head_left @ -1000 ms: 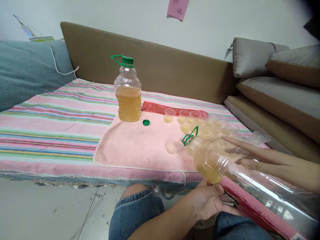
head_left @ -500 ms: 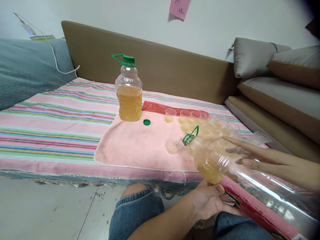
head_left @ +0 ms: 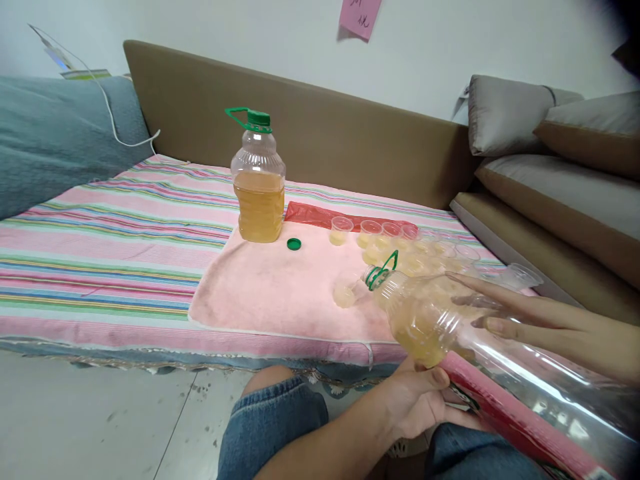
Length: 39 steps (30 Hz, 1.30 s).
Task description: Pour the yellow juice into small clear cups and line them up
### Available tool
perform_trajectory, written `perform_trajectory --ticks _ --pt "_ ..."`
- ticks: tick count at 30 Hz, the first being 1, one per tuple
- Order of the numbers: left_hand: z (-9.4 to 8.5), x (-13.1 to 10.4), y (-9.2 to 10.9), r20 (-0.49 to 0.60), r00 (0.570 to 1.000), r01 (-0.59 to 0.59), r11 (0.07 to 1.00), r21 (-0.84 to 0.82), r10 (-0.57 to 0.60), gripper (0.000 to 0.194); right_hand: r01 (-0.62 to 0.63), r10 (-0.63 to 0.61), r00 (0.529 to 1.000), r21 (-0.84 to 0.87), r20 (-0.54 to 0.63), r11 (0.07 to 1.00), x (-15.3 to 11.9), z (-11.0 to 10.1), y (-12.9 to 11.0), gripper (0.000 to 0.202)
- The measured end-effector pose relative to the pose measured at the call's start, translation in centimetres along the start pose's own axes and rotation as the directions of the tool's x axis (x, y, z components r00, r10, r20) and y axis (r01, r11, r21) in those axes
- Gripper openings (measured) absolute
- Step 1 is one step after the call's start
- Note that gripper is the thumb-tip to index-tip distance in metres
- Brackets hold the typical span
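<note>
A large clear plastic bottle [head_left: 425, 320] lies tilted in both my hands, its uncapped mouth with a green ring handle [head_left: 389, 270] pointing left. My left hand [head_left: 417, 403] supports it from below, fingers beside the red label. My right hand [head_left: 515, 310] grips its upper side. Pale yellow liquid sits in the neck end. Just under the mouth is a small clear cup [head_left: 343, 295] with some liquid in it; the bottle partly covers its edge. Several similar cups [head_left: 371, 233] with liquid stand in rows behind the bottle, some hidden by it.
A capped bottle of amber liquid [head_left: 259, 207] stands upright on the pink towel [head_left: 280, 287], near a green cap [head_left: 294, 244]. A red plastic bag [head_left: 315, 215] lies behind. Grey and brown cushions [head_left: 560, 180] are stacked at right. A brown backboard [head_left: 310, 127] runs behind the bed.
Liquid in the small cup under the mouth looks slightly higher. Both hands and the tilted bottle hold nearly the same position.
</note>
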<state>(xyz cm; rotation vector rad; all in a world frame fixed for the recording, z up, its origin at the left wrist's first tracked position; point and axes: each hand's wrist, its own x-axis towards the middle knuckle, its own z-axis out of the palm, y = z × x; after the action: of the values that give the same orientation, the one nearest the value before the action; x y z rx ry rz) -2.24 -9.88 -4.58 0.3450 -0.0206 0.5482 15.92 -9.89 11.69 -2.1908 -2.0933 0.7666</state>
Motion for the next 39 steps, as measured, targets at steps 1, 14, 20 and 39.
perform_trajectory --ticks 1,14,20,39 --pt "0.1 0.0 0.0 0.006 1.0 -0.004 1.0 -0.003 0.004 0.076 0.007 -0.007 1.0 -0.003 -0.002 1.0 0.0 0.0 0.1 0.067" --pt "-0.2 0.0 -0.2 0.012 1.0 -0.016 1.0 -0.012 0.016 0.071 0.033 -0.033 0.999 -0.043 -0.017 0.999 0.0 0.0 0.2 0.067" --pt "-0.4 0.0 -0.3 0.005 1.0 -0.01 1.0 0.012 0.01 0.074 0.034 -0.033 0.999 -0.034 0.027 0.999 0.3 -0.2 1.0 0.068" --pt "-0.2 0.1 -0.2 -0.006 1.0 -0.001 1.0 -0.019 0.001 0.079 0.049 -0.048 0.998 -0.03 0.042 0.998 0.5 -0.3 1.5 0.069"
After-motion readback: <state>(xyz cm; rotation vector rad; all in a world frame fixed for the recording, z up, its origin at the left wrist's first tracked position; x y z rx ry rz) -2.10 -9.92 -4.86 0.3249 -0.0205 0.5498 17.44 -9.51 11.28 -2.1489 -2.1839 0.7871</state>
